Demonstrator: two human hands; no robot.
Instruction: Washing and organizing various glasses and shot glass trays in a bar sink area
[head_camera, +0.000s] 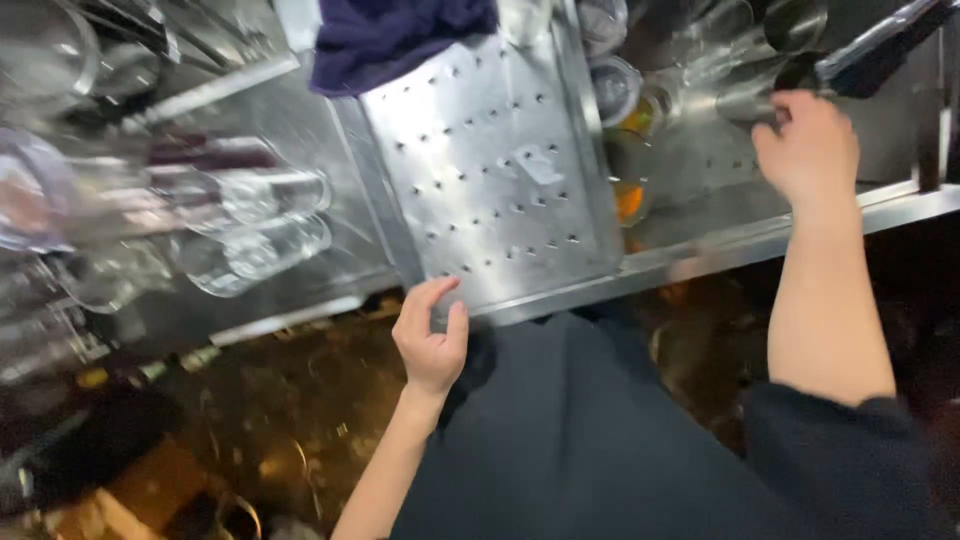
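While the left hand (432, 340) pinches the near edge of the perforated steel tray (495, 170), thumb on top, fingers under, that tray lies flat across the sink (700, 150), a dark blue cloth (390, 40) on its far end. Looks stiff sheet metal, prob. moderately heavy, slick if wet, edges thin; best gripped at the rim w/ both hands. Right hand (808, 150) closes round a clear glass (745, 100) in the sink: fragile, slippery. More glasses (250, 225) lie left on the steel tabletop (300, 290). Dim room, wet dark floor (270, 430).
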